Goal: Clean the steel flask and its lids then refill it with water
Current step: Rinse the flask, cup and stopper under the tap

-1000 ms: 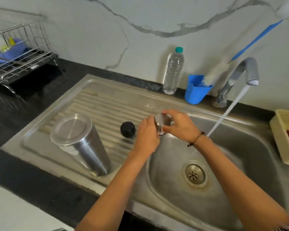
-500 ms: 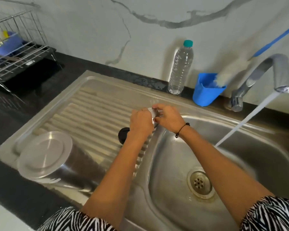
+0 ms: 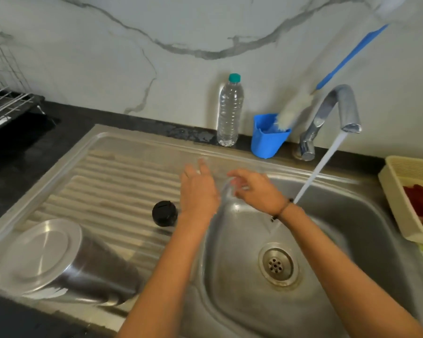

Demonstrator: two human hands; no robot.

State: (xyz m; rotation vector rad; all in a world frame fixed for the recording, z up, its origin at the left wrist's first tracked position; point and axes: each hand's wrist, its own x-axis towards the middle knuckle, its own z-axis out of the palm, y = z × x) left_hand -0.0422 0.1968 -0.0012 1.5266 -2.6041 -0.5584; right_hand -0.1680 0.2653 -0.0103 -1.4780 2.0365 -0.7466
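Steel flask stands upside down on the ribbed drainboard, both hands over the basin edge, tap running.

Flask: brushed steel cylinder, flat round base up, front left of the drainboard, well apart from both hands. Black round lid sits on the ribs just left of the left forearm. Left hand has its fingers straight and apart, nothing seen in it. Right hand is blurred, fingers loosely curled; cannot tell if it holds anything. Water from the chrome tap falls just behind the right wrist into the steel sink. Behind on the dark counter: clear plastic bottle, blue cup holding a white brush. Cream basket at right, wire rack at left.
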